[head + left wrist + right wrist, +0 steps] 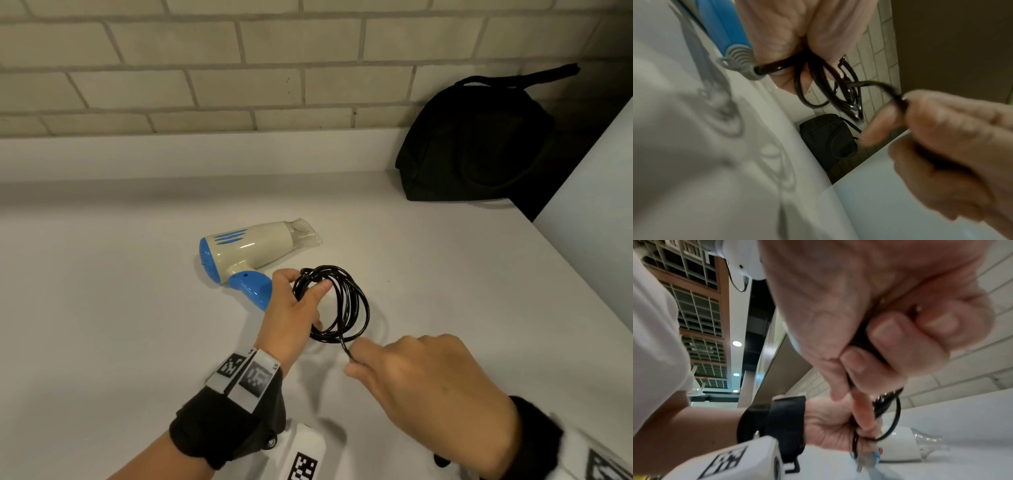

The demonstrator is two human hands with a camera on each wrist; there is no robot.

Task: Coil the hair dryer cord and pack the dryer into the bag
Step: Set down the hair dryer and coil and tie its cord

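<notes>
On a white counter (102, 308) below a brick wall (205, 85), we see the hair dryer (250, 250) and a black bag (472, 144). Our left hand (291, 308) grips the coiled cord (346, 301) beside the handle; our right hand (428, 387) pinches its loose end.

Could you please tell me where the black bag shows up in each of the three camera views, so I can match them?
Head: the black bag stands at upper right, against the brick wall at the back of the table.
Left wrist: the bag is at centre, below the hanging cord loops.
Right wrist: not in view.
Shared landmark: the coiled cord, gripped by the left hand, appears in every view.
</notes>
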